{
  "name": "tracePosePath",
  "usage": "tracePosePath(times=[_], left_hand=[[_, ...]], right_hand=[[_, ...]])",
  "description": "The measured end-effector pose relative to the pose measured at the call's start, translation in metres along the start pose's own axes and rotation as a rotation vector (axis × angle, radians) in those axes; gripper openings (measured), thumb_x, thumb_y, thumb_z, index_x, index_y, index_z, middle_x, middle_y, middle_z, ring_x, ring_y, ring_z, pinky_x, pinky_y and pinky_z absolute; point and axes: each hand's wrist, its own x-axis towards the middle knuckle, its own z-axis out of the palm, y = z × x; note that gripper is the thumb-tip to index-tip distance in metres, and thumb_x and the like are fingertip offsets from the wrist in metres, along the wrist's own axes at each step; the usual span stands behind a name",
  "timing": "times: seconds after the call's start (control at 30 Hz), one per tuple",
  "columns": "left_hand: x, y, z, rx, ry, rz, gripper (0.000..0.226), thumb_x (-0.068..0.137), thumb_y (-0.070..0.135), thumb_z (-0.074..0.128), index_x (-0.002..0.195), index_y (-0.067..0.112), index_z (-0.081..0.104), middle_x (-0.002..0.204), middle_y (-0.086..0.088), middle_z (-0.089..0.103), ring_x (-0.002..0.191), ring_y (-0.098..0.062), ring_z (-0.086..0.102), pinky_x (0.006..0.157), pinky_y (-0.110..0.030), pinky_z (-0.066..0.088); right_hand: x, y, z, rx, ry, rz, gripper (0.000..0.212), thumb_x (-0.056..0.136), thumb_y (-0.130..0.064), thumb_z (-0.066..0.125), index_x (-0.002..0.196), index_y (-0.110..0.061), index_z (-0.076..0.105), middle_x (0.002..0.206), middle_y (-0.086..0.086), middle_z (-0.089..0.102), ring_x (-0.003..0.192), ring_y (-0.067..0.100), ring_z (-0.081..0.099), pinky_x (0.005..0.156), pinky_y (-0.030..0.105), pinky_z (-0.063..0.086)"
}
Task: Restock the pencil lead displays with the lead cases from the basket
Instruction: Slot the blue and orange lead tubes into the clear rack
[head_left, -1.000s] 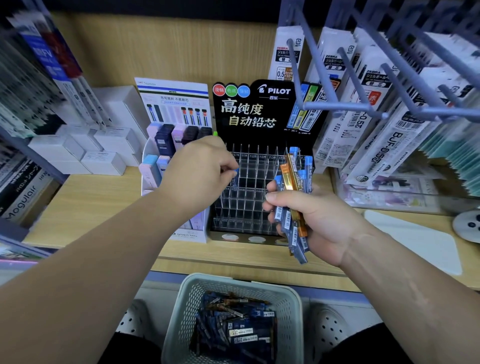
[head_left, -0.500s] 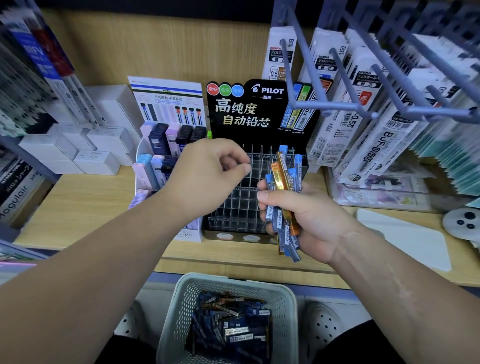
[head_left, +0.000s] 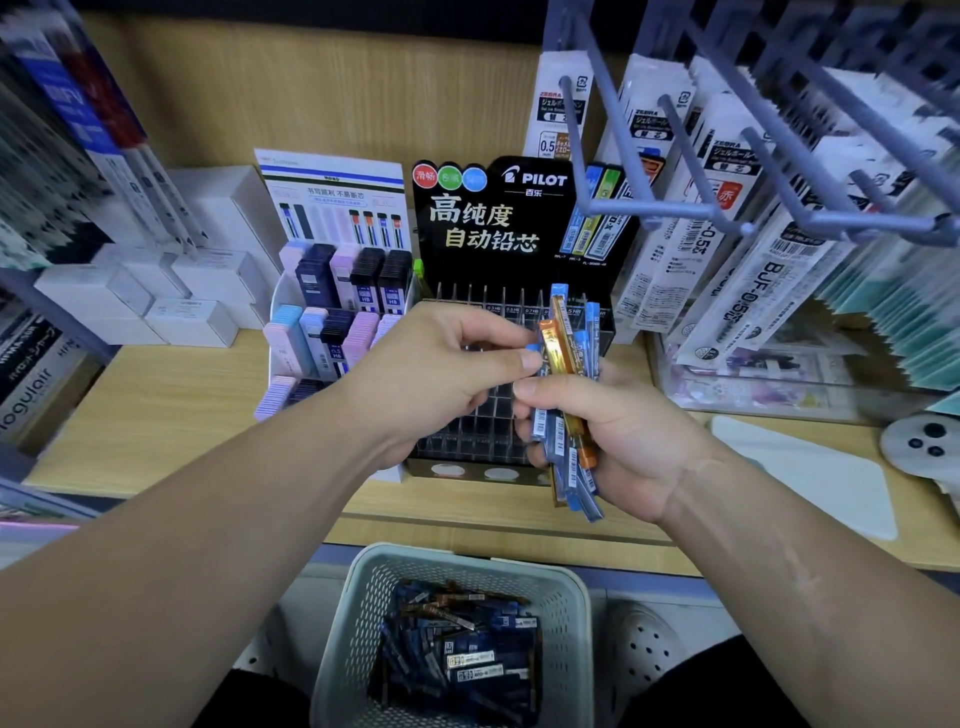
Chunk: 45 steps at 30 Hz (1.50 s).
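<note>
My right hand (head_left: 618, 436) grips a bundle of slim lead cases (head_left: 569, 364), blue-capped ones and an orange one, upright in front of the black PILOT display (head_left: 493, 218). Its clear slotted rack (head_left: 483, 415) sits just behind both hands. My left hand (head_left: 436, 374) reaches across and pinches the blue top of one case in that bundle with thumb and forefinger. Below the shelf, a pale mesh basket (head_left: 358, 613) holds several more dark blue lead cases (head_left: 462, 649).
A white tiered display (head_left: 337, 312) of pastel and black lead cases stands left of the PILOT stand, with white boxes (head_left: 192, 317) further left. Refill packs hang on grey pegs (head_left: 675, 156) at upper right. A white card (head_left: 810, 478) lies on the wooden shelf (head_left: 156, 405).
My left hand moved right from the rack slots to the bundle in my right hand and now pinches one blue-capped case. The right hand stayed about where it was.
</note>
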Motion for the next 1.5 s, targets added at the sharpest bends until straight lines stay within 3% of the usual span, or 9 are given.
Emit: tracePosePath(times=[0.2,0.3,0.5,0.63,0.93,1.07,1.2,1.33,1.5], left_hand=[[0.004,-0.003,0.001,-0.069,0.03,-0.019,0.008,0.082,0.017,0.078,0.09,0.016,0.078,0.067,-0.012,0.061,0.057,-0.014,0.044,0.048,-0.02,0.036],[0.004,-0.006,0.004,-0.127,0.066,-0.017,0.007,0.082,0.015,0.077,0.089,0.016,0.078,0.065,-0.006,0.063,0.059,-0.017,0.047,0.05,-0.023,0.035],[0.005,-0.006,0.005,-0.29,0.148,-0.061,0.006,0.086,0.01,0.072,0.088,0.015,0.075,0.064,-0.005,0.058,0.052,-0.012,0.045,0.046,-0.022,0.035],[0.003,-0.004,0.005,-0.346,0.167,-0.083,0.008,0.088,0.008,0.07,0.096,0.01,0.072,0.063,-0.002,0.064,0.054,-0.012,0.053,0.047,-0.021,0.04],[0.008,0.008,-0.021,-0.387,0.328,-0.032,0.006,0.086,0.004,0.071,0.09,0.008,0.073,0.065,0.0,0.069,0.055,-0.011,0.059,0.05,-0.021,0.046],[0.012,0.006,-0.046,-0.117,0.451,0.085,0.007,0.085,0.004,0.074,0.088,0.011,0.074,0.063,0.0,0.069,0.053,-0.013,0.059,0.048,-0.022,0.045],[0.009,-0.003,-0.056,0.258,0.421,0.195,0.011,0.083,0.007,0.078,0.084,0.019,0.075,0.063,0.002,0.067,0.051,-0.011,0.059,0.051,-0.019,0.047],[0.01,-0.009,-0.051,0.422,0.377,0.248,0.016,0.085,0.012,0.077,0.08,0.027,0.072,0.053,0.02,0.06,0.047,0.0,0.049,0.052,-0.009,0.039],[0.013,-0.011,-0.044,0.49,0.367,0.302,0.012,0.086,0.013,0.076,0.086,0.025,0.073,0.049,0.027,0.056,0.045,0.002,0.049,0.053,-0.004,0.034]], right_hand=[[-0.001,-0.001,0.0,0.021,-0.033,0.0,0.008,0.07,-0.018,0.074,0.074,-0.023,0.077,0.076,0.007,0.069,0.064,0.017,0.061,0.059,0.03,0.045],[-0.001,-0.002,0.0,0.041,-0.011,-0.002,0.009,0.07,-0.017,0.074,0.077,-0.021,0.079,0.079,0.009,0.071,0.063,0.017,0.062,0.058,0.029,0.046],[0.002,-0.007,-0.004,0.081,0.085,0.0,0.012,0.087,-0.006,0.069,0.096,-0.014,0.072,0.083,0.01,0.074,0.063,0.014,0.065,0.061,0.03,0.045],[0.002,-0.007,-0.003,0.1,0.089,0.013,0.012,0.088,-0.007,0.068,0.097,-0.015,0.071,0.083,0.009,0.074,0.064,0.015,0.066,0.058,0.027,0.045],[0.007,-0.003,-0.003,0.24,0.126,0.104,0.013,0.087,-0.004,0.069,0.094,-0.016,0.07,0.083,0.01,0.073,0.06,0.014,0.063,0.047,0.024,0.048],[0.011,-0.001,-0.003,0.22,0.139,0.119,0.013,0.088,-0.004,0.069,0.094,-0.016,0.071,0.08,0.007,0.07,0.06,0.014,0.063,0.048,0.025,0.048],[0.012,0.0,-0.004,0.193,0.168,0.126,0.013,0.088,-0.004,0.07,0.095,-0.015,0.071,0.08,0.007,0.071,0.06,0.014,0.063,0.047,0.025,0.048],[0.013,0.0,-0.004,0.209,0.186,0.122,0.014,0.088,-0.003,0.069,0.097,-0.013,0.071,0.08,0.008,0.07,0.06,0.015,0.063,0.045,0.024,0.047],[0.012,0.0,-0.005,0.23,0.186,0.123,0.014,0.088,-0.002,0.068,0.097,-0.012,0.07,0.079,0.009,0.069,0.059,0.015,0.061,0.045,0.024,0.047]])
